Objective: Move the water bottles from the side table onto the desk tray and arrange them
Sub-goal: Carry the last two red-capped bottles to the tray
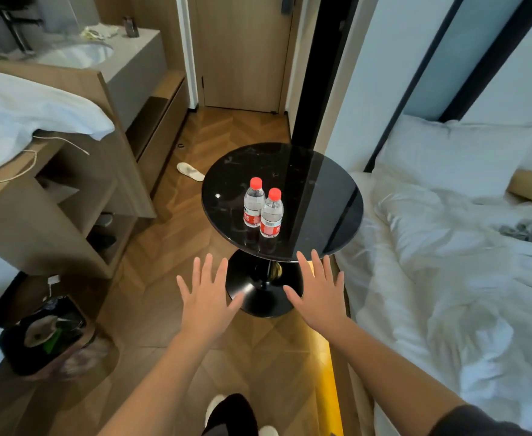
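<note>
Two small clear water bottles with red caps and red labels stand upright, touching side by side, on a round black side table (318, 196). One bottle (253, 204) is to the left and slightly farther; the other bottle (271, 215) is nearer. My left hand (206, 297) and my right hand (319, 289) are held out flat in front of me, palms down, fingers spread, below the table's near edge. Neither hand touches a bottle. No desk tray is visible.
A wooden desk unit (54, 190) with shelves stands on the left, white cloth (28, 111) draped over it. A bin with a black bag (50, 335) sits on the floor at the left. A bed with white bedding (453, 247) fills the right. A slipper (190, 171) lies on the floor.
</note>
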A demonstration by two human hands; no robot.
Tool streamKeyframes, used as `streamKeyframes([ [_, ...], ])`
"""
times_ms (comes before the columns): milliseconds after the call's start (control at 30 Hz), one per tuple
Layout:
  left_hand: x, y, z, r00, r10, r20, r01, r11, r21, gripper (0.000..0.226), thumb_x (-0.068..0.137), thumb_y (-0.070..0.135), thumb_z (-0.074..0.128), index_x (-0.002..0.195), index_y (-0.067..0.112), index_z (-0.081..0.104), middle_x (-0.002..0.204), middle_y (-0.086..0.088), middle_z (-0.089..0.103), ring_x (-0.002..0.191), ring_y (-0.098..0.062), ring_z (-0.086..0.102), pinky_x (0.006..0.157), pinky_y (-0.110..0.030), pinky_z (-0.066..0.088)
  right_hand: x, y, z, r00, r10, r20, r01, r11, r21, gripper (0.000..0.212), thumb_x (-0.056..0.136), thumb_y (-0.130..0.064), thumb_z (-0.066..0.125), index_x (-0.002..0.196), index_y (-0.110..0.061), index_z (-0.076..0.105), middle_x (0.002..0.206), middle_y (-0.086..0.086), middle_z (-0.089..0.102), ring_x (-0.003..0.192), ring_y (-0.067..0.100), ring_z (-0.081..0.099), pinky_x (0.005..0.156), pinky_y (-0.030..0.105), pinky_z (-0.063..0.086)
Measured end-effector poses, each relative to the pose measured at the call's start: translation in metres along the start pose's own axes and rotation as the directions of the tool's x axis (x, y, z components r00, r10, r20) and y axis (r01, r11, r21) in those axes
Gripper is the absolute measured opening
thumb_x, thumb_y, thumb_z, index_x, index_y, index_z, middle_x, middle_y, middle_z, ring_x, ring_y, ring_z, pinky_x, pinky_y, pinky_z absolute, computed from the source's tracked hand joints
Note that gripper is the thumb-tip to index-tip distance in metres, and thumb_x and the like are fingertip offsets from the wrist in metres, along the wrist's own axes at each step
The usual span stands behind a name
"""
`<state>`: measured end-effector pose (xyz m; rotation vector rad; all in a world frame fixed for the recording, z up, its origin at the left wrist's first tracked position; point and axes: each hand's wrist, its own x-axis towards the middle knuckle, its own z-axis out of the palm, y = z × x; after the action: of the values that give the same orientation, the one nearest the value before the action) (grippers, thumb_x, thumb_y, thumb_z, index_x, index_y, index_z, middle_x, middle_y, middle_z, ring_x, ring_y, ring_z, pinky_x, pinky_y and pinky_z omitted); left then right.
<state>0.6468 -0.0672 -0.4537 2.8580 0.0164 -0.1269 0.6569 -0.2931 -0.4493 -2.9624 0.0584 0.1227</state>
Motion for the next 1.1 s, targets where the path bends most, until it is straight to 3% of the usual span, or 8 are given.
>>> streamKeyframes([
  [267,0.110,-0.004,0.014,0.998,-0.030,0.060,0.033,0.998,-0.048,0.077,0.092,0.059,0.043,0.154,0.026,0.011,0.163,-0.004,0.001,0.149,-0.026,-0.010,0.115,-0.059,0.001,0.103,-0.007,0.020,0.997,0.010,0.082,-0.015,0.998,0.061,0.077,0.095,-0.060,0.041,0.156,-0.033,0.002,0.165,0.001,0.002,0.152,0.028,0.000,0.119,0.053,0.014],
  [467,0.208,-0.006,0.013,0.997,0.011,0.081,-0.004,0.997,-0.082,0.080,0.091,0.056,0.050,0.154,0.024,0.012,0.162,-0.002,0.007,0.150,-0.023,-0.004,0.116,-0.057,0.004,0.188,-0.021,0.024,0.987,0.131,0.093,-0.157,0.903,0.400,0.091,0.087,-0.055,0.063,0.154,-0.034,0.005,0.163,-0.006,0.018,0.147,0.021,0.027,0.113,0.047,0.035],
  [567,0.248,0.001,0.011,0.992,0.081,0.100,-0.063,0.983,-0.173,0.084,0.088,0.050,0.059,0.154,0.024,0.013,0.162,0.002,0.013,0.149,-0.020,0.004,0.117,-0.053,0.010,0.216,-0.027,0.023,0.980,0.168,0.107,-0.199,0.803,0.561,0.088,0.084,-0.046,0.071,0.152,-0.034,0.017,0.159,-0.007,0.028,0.141,0.017,0.036,0.110,0.042,0.037],
  [667,0.280,0.010,0.009,0.981,0.140,0.137,-0.077,0.919,-0.387,0.087,0.083,0.038,0.071,0.152,0.025,0.020,0.158,0.005,0.024,0.145,-0.015,0.024,0.117,-0.046,0.026,0.230,-0.031,0.021,0.986,0.139,0.095,-0.167,0.720,0.674,0.063,0.080,-0.035,0.075,0.134,-0.037,0.042,0.137,-0.009,0.052,0.123,0.012,0.053,0.103,0.034,0.045],
  [733,0.293,0.016,0.009,0.969,0.187,0.159,-0.081,0.854,-0.515,0.081,0.078,0.030,0.075,0.146,0.030,0.031,0.150,0.007,0.038,0.137,-0.014,0.038,0.111,-0.038,0.035,0.233,-0.032,0.020,0.991,0.109,0.076,-0.131,0.733,0.668,0.046,0.079,-0.034,0.074,0.117,-0.042,0.049,0.118,-0.013,0.060,0.107,0.006,0.059,0.096,0.030,0.049],
  [833,0.302,0.026,0.018,0.957,0.222,0.186,-0.073,0.807,-0.586,0.064,0.072,0.028,0.078,0.126,0.039,0.045,0.125,0.013,0.056,0.117,-0.011,0.055,0.099,-0.032,0.045,0.235,-0.028,0.019,0.988,0.143,0.065,-0.152,0.762,0.630,0.039,0.079,-0.040,0.073,0.111,-0.043,0.050,0.110,-0.016,0.061,0.100,0.006,0.060,0.090,0.031,0.051],
  [967,0.307,0.029,0.033,0.962,0.196,0.188,-0.043,0.794,-0.606,0.062,0.068,0.029,0.084,0.110,0.047,0.042,0.108,0.018,0.058,0.099,-0.003,0.057,0.087,-0.023,0.044,0.240,-0.016,0.019,0.961,0.275,0.002,-0.233,0.810,0.539,0.037,0.079,-0.054,0.069,0.101,-0.048,0.040,0.104,-0.021,0.054,0.091,0.004,0.058,0.077,0.027,0.048],
  [1100,0.318,0.017,0.032,0.897,0.291,0.333,-0.038,0.800,-0.599,0.057,0.062,0.034,0.081,0.101,0.053,0.044,0.100,0.021,0.061,0.094,0.003,0.059,0.080,-0.019,0.043,0.250,-0.001,0.020,0.954,0.300,0.025,-0.271,0.820,0.505,0.044,0.072,-0.058,0.071,0.098,-0.039,0.041,0.098,-0.017,0.051,0.086,0.008,0.057,0.075,0.030,0.050],
])
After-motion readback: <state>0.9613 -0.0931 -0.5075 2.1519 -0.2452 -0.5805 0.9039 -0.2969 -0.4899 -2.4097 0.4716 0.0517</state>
